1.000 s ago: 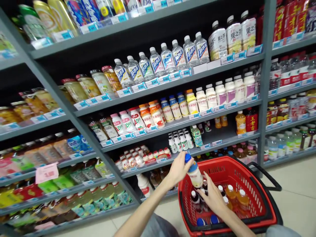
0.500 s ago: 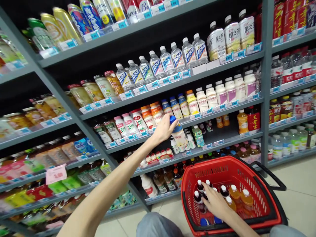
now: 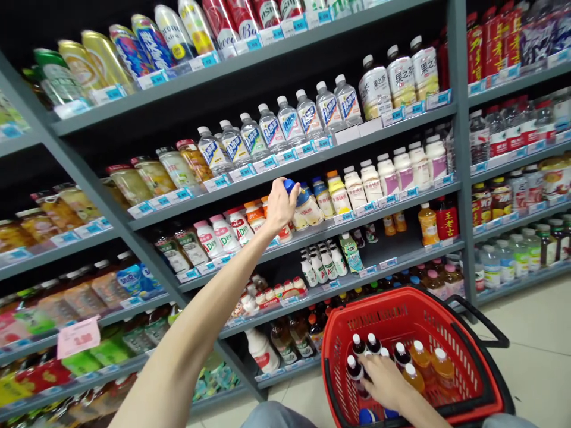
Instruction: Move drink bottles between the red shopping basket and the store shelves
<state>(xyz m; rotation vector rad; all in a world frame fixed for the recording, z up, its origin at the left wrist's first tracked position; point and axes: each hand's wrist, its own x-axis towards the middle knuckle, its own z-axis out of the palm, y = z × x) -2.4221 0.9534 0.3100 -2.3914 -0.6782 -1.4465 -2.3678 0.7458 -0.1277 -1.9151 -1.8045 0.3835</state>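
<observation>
My left hand (image 3: pixel 282 205) is closed around the blue cap of a milk drink bottle (image 3: pixel 310 209). The bottle tilts, with its pale body pointing down and right, in front of the shelf row of blue-capped bottles (image 3: pixel 322 196). Low on the right, my right hand (image 3: pixel 386 380) reaches into a red shopping basket (image 3: pixel 330 339). Its fingers are stretched out among dark bottles with white caps (image 3: pixel 355 370), and the fingertips are partly hidden. Orange drink bottles (image 3: pixel 441 365) stand beside that hand, and blue caps (image 3: pixel 368 415) show beneath it.
Grey shelves (image 3: pixel 388 134) with price tags span the view. Clear water bottles (image 3: pixel 272 128) line the level above my left hand; small white bottles (image 3: pixel 328 261) stand below. The basket's black handle (image 3: pixel 484 324) sticks out right over the tiled floor (image 3: pixel 539 356).
My left hand has carried the blue-capped bottle up and left, from before the lower shelf to the bottle row. My right hand stays in the basket. The view has shifted slightly.
</observation>
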